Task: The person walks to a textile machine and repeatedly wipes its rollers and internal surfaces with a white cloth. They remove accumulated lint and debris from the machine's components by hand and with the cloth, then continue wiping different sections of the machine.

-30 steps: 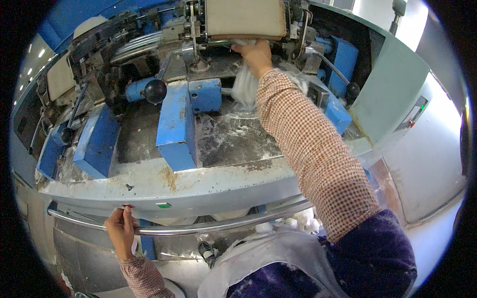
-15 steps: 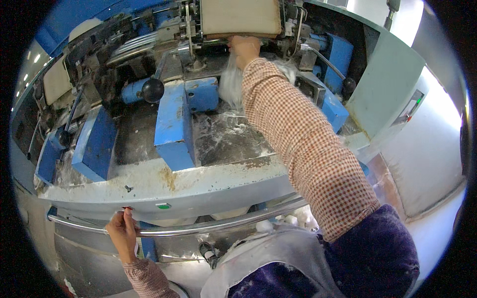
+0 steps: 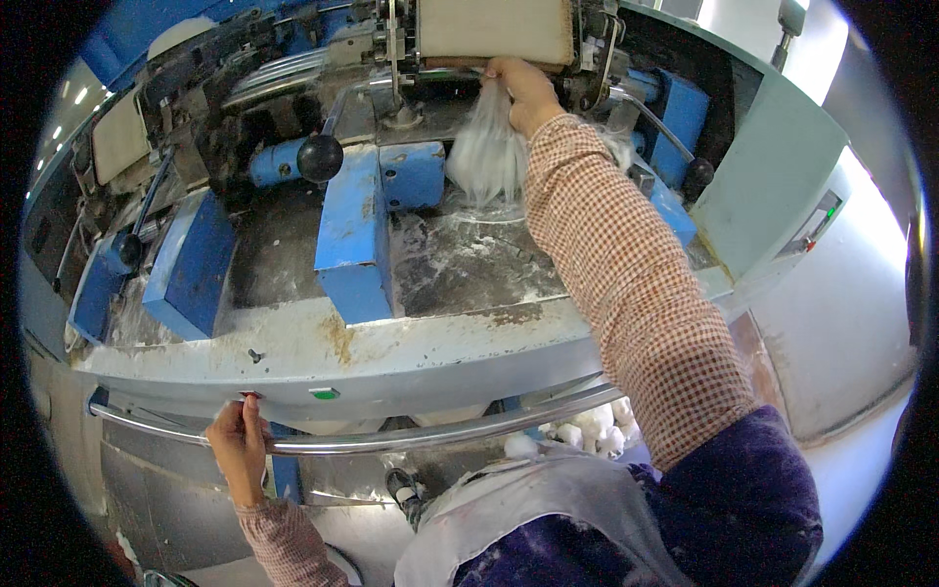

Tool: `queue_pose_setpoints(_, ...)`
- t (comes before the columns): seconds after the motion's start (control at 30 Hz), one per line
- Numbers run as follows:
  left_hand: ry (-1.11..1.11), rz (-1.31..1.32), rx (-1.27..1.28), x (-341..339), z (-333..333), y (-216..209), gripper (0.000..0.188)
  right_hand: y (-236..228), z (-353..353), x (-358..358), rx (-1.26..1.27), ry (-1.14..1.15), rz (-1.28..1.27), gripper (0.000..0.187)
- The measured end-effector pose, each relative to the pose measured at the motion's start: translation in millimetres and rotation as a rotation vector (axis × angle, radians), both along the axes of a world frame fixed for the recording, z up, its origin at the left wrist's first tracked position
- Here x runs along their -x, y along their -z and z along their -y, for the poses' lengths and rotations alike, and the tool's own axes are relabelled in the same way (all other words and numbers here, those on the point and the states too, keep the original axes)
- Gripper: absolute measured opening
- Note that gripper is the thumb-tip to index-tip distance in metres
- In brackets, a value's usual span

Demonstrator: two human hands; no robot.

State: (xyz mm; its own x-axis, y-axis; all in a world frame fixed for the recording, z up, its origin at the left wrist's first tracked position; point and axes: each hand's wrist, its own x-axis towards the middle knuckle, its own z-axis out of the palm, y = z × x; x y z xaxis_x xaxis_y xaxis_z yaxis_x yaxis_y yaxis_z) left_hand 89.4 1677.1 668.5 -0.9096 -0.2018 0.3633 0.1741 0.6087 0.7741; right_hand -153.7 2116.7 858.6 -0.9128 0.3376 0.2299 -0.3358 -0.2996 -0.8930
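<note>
My right hand [image 3: 525, 90] reaches to the bottom edge of a cream-coloured rectangular panel [image 3: 497, 29] on the machine. Its fingers are closed on a tuft of white fibres [image 3: 487, 147] that fans out downward over the dark machine bed. At lower left, my left hand [image 3: 238, 442] overlaps the steel rail [image 3: 411, 438], fingers curled together. The thumb tip is up against a small red button [image 3: 251, 394] on the front panel. Nothing shows inside that hand. A green button [image 3: 324, 394] sits to its right.
Blue metal blocks [image 3: 352, 240] stand on the bed. Black ball-headed levers [image 3: 319, 158] rise beside them. White fluff [image 3: 592, 428] lies below the rail. A pale green side housing [image 3: 782, 176] bounds the right, and a shoe [image 3: 403, 486] shows on the floor.
My right hand has drawn slightly to the right, and the white fibres now hang spread out in plainer view. My left hand stays at the red button. The view has shifted a little.
</note>
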Motion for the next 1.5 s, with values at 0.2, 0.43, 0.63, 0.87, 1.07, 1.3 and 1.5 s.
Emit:
queue_pose_setpoints(0.2,-0.012,0.003,0.007,-1,-5,-7,0.032,2,-18,10,-0.145,0.000,0.042,0.007)
queue_pose_setpoints(0.43,-0.052,0.010,0.059,0,-2,-6,0.037,13,-26,22,-0.315,-0.036,-0.101,0.008)
queue_pose_setpoints(0.63,-0.085,0.121,-0.011,6,-1,-5,0.042,11,-20,9,-0.054,-0.027,0.021,0.005)
queue_pose_setpoints(0.87,-0.076,0.048,0.053,5,0,-3,0.040,-6,-3,-28,-0.268,-0.057,0.090,0.003)
queue_pose_setpoints(1.07,-0.021,-0.002,-0.015,4,7,3,0.035,4,-9,-124,-0.568,-0.305,0.046,0.009)
queue_pose_setpoints(1.3,-0.050,-0.312,0.096,-5,-18,-14,0.018,24,-13,-192,-0.976,-0.296,-0.056,0.040)
queue_pose_setpoints(1.5,0.408,-0.325,-0.071,-6,-112,-73,0.017,37,-20,-192,-0.942,-0.247,0.018,0.052)
